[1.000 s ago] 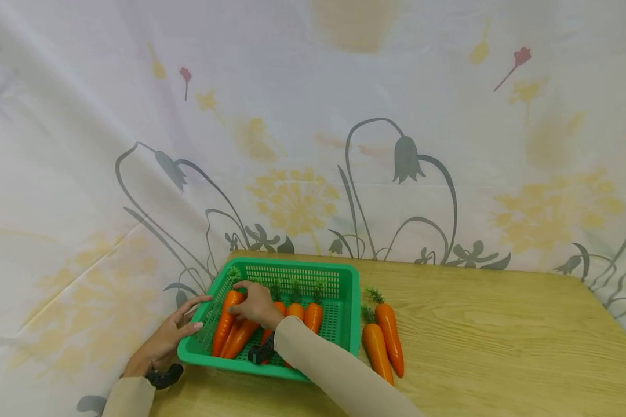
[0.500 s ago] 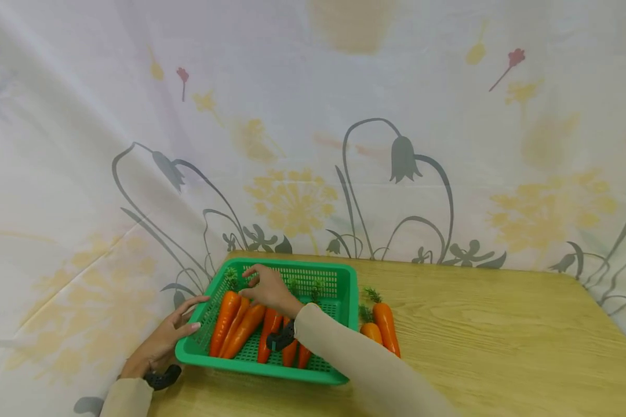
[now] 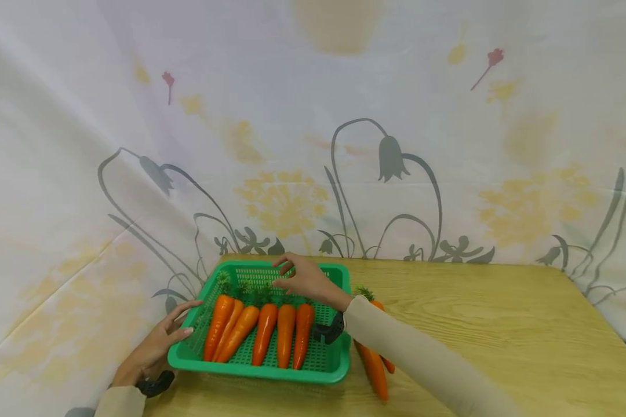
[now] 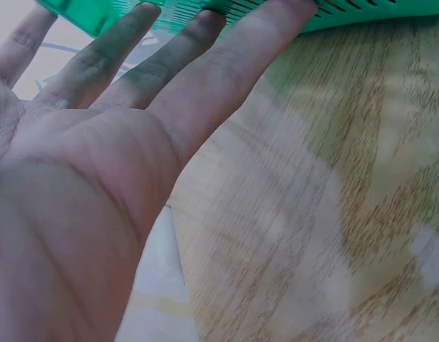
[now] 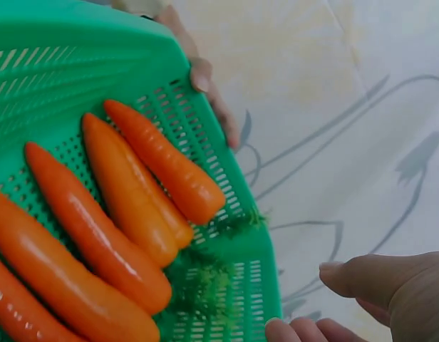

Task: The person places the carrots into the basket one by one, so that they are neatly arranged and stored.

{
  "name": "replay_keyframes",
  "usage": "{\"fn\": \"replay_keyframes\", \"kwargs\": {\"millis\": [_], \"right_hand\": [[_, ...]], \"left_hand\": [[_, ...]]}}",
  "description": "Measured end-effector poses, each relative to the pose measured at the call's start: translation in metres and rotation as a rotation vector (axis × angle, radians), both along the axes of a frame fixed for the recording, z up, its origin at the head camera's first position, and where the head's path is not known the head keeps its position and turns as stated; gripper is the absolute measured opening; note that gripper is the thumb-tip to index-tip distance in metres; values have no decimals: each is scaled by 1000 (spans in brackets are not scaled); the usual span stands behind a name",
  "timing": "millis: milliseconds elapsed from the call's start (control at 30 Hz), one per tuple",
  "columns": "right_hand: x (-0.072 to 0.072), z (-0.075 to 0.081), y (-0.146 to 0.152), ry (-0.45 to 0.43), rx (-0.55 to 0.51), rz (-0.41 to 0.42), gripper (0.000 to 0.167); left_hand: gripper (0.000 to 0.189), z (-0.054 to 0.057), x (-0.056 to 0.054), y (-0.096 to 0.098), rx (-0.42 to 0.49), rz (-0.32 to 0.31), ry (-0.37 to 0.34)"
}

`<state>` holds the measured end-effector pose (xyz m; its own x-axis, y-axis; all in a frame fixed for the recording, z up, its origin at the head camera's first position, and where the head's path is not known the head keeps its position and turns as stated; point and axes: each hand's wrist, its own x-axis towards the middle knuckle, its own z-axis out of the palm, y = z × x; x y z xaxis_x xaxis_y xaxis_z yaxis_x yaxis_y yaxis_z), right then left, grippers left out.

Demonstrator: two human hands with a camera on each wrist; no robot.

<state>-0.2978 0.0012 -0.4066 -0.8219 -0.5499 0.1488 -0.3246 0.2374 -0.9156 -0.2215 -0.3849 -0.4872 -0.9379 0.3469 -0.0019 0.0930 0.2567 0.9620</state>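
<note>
A green plastic basket (image 3: pixel 258 376) sits on the table with several orange carrots (image 3: pixel 265 333) lying side by side in it, their green tops toward the back wall. At the basket's left side, my left hand (image 3: pixel 159 341) touches the rim and outer wall. Its fingers (image 4: pixel 212 71) are straight against the green plastic in the left wrist view. My right hand (image 3: pixel 310 282) is above the back part of the basket, loosely bent and holding nothing. The right wrist view shows its thumb (image 5: pixel 369 276) apart from the fingers, with carrots (image 5: pixel 98 228) nearby in the basket.
Right of the basket, two more carrots (image 3: pixel 371 368) lie on the wooden table (image 3: pixel 475 324), partly hidden by my right sleeve (image 3: pixel 407 347). A pale cloth (image 3: pixel 292 116) printed with flowers hangs behind the table and along its left.
My right hand has moved right from the leftmost carrots, across the basket. Its fingers were at a left-hand carrot one second ago. The left hand stays at the basket's side.
</note>
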Motion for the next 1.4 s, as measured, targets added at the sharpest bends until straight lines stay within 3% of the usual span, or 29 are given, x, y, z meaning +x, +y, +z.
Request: {"fn": "replay_keyframes", "kwargs": {"millis": [500,700,900,1133,1400], "right_hand": [[9,1,68,131,67,-86,36],[9,-4,101,145,39,-105,39],[15,-4,131,149,79,-189,40],[18,-19,162,164,87,-244,37],[23,-45,187,103,123,-288,38]], "left_hand": [[59,1,2,2,1,5,5],[58,0,3,1,2,2,6],[58,0,4,1,-5,4,21],[59,0,3,3,-6,8,14],[59,3,6,5,-8,14,7]]}}
